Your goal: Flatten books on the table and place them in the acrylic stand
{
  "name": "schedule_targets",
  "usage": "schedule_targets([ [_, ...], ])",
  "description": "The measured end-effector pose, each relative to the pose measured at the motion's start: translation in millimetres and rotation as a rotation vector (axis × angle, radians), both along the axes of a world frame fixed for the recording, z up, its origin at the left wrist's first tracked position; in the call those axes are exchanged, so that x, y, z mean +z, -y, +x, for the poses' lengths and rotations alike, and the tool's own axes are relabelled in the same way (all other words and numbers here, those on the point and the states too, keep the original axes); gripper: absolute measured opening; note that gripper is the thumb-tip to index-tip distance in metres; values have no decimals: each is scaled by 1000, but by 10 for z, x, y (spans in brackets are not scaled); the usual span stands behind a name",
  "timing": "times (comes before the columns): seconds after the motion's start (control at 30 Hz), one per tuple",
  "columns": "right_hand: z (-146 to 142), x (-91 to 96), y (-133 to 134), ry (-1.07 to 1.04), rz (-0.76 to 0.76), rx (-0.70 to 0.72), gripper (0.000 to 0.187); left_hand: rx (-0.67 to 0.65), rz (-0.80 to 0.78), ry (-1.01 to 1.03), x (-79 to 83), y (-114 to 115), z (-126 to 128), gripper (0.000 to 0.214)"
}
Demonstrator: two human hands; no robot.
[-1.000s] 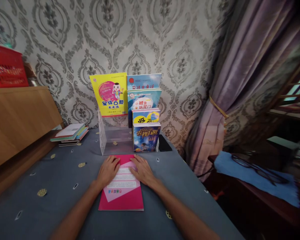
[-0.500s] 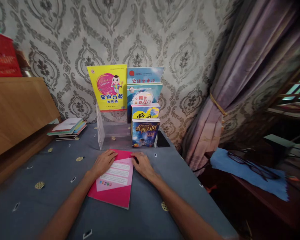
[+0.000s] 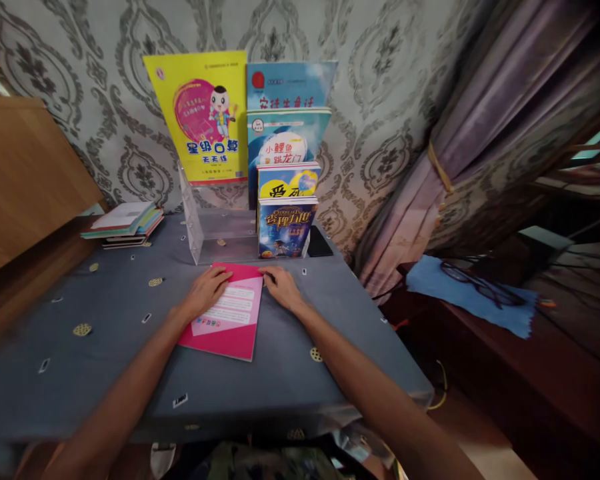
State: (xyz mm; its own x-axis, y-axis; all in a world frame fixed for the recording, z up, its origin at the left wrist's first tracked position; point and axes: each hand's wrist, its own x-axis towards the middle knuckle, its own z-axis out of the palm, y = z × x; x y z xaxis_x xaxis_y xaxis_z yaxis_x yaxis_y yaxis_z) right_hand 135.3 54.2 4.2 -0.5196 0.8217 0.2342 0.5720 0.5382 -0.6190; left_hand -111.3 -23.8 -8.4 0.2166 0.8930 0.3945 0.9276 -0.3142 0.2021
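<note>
A pink book (image 3: 230, 343) lies on the cloth-covered table, slightly turned, showing a pale pink panel with white text boxes. My left hand (image 3: 206, 292) rests flat across its upper left part, fingers stretched toward the top edge. At the upper right corner, my right hand (image 3: 283, 285) touches the book with its fingertips, thumb a little apart from the fingers. Just beyond the book stands a clear plastic book rack (image 3: 217, 250). It holds a tall yellow book (image 3: 200, 120), a blue storybook (image 3: 293, 80), a teal book (image 3: 285, 140) and a dark blue book (image 3: 286, 227) in front.
A pile of thin books (image 3: 125, 223) lies at the back left, beside a wooden cabinet (image 3: 25, 180). A black phone (image 3: 321, 241) is right of the rack. Glasses (image 3: 480, 283) lie on a blue cloth (image 3: 430, 283) at the right, below a tied curtain (image 3: 460, 140).
My view has tilted downward, so the table's front edge and my lap now show. Both hands keep their places on the pink book, which has barely shifted on the table.
</note>
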Motion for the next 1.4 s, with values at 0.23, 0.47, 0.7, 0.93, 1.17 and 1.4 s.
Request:
schedule_targets([
  [0.23,-9,-32,-4,0,46,31,36,26,-18,-45,-34,10,-24,41],
  [0.47,-10,-19,68,62,141,62,32,25,-12,-40,-29,3,-5,41],
  [0.7,-271,15,268,155,310,267,32,125,3,-17,-103,-23,-11,43],
  [0.93,-770,4,269,233,220,358,51,96,-12,-10,-152,-47,-86,46],
  [1.17,-656,-73,214,258,215,337,57,94,12,-29,-169,-52,-85,44],
  [1.4,-358,-119,131,260,197,286,60,86,31,-28,-191,-54,-97,45],
])
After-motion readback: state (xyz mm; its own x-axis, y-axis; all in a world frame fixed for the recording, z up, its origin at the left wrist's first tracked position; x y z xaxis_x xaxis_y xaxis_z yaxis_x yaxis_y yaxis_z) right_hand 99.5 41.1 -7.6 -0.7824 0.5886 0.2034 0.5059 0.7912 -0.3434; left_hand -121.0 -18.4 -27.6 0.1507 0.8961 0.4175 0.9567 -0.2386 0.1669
